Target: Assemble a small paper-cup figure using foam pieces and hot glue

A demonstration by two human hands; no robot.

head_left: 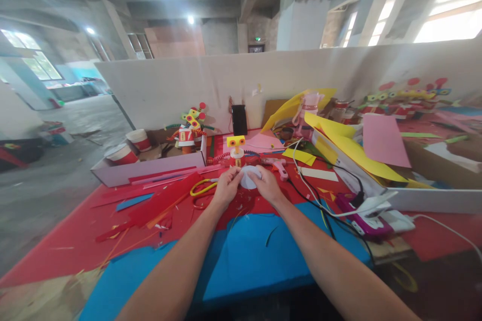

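Between my two hands is a pale round disc point(249, 178), probably paper or card. My left hand point(227, 185) pinches its left edge, and my right hand point(266, 184) grips its right side with the thumb on top. Just behind the disc stands a small paper-cup figure point(236, 153) with a yellow head, orange-ringed eyes and coiled paper arms. Yellow-handled scissors point(203, 187) lie to the left of my left hand, their blades partly hidden. A pink glue gun point(279, 166) rests right of my right hand.
A shallow box point(150, 170) at left holds paper cups point(139, 139) and more figures point(190, 130). A black phone point(239, 119) leans on the white partition. Cables run to a purple power strip point(363, 218) at right. Red, blue and yellow paper scraps cover the table.
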